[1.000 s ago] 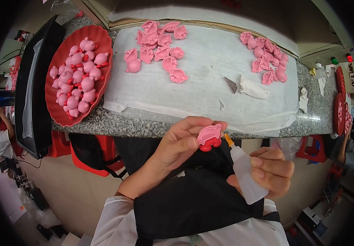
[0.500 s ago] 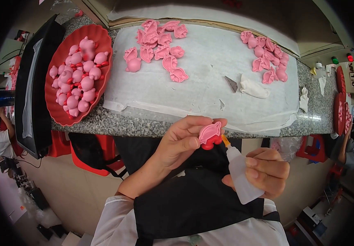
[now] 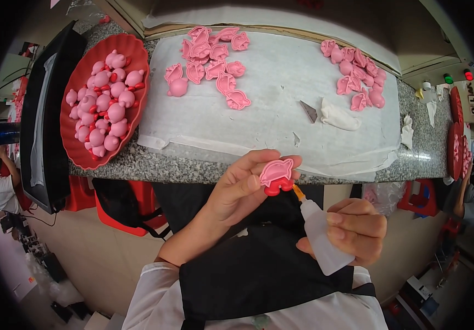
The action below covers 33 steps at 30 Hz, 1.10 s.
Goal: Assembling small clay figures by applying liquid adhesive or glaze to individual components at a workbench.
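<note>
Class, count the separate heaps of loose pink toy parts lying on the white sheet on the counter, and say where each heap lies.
2. One heap of flat pink plastic shells lies at the far left of the white sheet; a second heap of pink pieces lies at its far right. The red oval tray's pieces are not counted.

Granite counter point(image 3: 154, 165), beige floor point(image 3: 94, 258)

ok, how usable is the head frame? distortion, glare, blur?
Head view: strong fisheye, the counter edge bows and the corners go black. Light is even and soft, no hard shadows; mild sheen on the white sheet. Left hand with the pink half-shell and right hand with the glue bottle are sharp; things near the rim smear.
</note>
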Each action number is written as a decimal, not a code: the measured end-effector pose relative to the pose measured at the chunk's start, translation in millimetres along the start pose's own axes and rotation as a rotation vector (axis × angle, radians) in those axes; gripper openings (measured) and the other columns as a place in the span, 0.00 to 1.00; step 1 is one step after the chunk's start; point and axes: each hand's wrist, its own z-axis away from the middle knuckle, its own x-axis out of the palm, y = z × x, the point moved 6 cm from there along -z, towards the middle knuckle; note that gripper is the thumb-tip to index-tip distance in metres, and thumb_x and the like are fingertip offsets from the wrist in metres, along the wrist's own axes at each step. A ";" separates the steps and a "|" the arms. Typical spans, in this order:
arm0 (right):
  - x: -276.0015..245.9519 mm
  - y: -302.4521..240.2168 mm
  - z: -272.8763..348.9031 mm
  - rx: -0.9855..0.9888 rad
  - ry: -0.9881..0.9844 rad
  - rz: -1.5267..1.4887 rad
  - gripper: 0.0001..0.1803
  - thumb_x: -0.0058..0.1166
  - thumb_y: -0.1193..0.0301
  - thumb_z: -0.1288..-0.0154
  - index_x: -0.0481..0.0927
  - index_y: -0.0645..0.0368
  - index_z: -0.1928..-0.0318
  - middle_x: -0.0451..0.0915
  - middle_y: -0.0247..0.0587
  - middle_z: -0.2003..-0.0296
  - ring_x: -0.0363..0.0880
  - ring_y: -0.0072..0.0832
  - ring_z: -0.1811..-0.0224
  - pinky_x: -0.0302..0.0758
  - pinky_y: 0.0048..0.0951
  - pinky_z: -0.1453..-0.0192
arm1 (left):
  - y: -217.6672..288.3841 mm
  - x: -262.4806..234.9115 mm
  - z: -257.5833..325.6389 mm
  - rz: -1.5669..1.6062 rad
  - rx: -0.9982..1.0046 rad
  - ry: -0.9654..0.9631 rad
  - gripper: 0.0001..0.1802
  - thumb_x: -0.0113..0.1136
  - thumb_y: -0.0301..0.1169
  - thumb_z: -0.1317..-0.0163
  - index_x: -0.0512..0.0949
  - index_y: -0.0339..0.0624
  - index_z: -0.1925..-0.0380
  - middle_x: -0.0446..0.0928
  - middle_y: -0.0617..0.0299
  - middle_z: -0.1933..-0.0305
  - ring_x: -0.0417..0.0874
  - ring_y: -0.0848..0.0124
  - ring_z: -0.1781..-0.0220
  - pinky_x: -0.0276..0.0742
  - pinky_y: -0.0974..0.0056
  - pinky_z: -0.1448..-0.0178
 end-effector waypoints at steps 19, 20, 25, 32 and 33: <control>-0.5 2.0 -0.4 0.025 -0.040 0.020 0.28 0.69 0.74 0.72 0.65 0.61 0.68 0.65 0.40 0.71 0.62 0.21 0.82 0.66 0.15 0.84 | -2.7 1.5 -0.7 0.055 -0.028 -0.026 0.23 0.52 0.33 0.47 0.62 0.44 0.50 0.59 0.44 0.45 0.64 0.60 0.45 0.53 0.59 0.41; -0.1 2.5 -0.5 0.025 -0.040 0.020 0.28 0.69 0.74 0.72 0.65 0.61 0.68 0.65 0.40 0.71 0.62 0.21 0.82 0.66 0.15 0.84 | -2.0 1.6 -0.9 -0.002 -0.033 0.035 0.23 0.55 0.34 0.49 0.64 0.47 0.52 0.62 0.47 0.47 0.66 0.59 0.47 0.56 0.59 0.43; 0.1 0.4 -1.1 0.030 -0.002 0.102 0.27 0.69 0.73 0.72 0.65 0.60 0.69 0.65 0.39 0.71 0.61 0.21 0.83 0.66 0.14 0.85 | -1.1 -1.2 0.9 -0.098 -0.035 0.095 0.22 0.57 0.34 0.52 0.67 0.50 0.54 0.65 0.51 0.49 0.67 0.58 0.50 0.59 0.58 0.46; -5.1 1.7 5.2 0.030 0.078 0.038 0.27 0.68 0.71 0.68 0.64 0.59 0.68 0.65 0.38 0.73 0.62 0.21 0.83 0.66 0.14 0.84 | -2.1 -0.1 -1.5 -0.019 -0.034 0.089 0.23 0.57 0.34 0.52 0.66 0.50 0.53 0.65 0.52 0.49 0.67 0.58 0.49 0.58 0.59 0.45; -4.8 0.7 4.0 0.043 0.071 0.050 0.27 0.67 0.71 0.68 0.64 0.59 0.68 0.65 0.39 0.73 0.62 0.21 0.83 0.66 0.15 0.84 | -1.8 -0.2 -1.4 -0.007 -0.034 0.091 0.23 0.57 0.35 0.52 0.66 0.50 0.53 0.65 0.52 0.49 0.67 0.58 0.49 0.57 0.59 0.45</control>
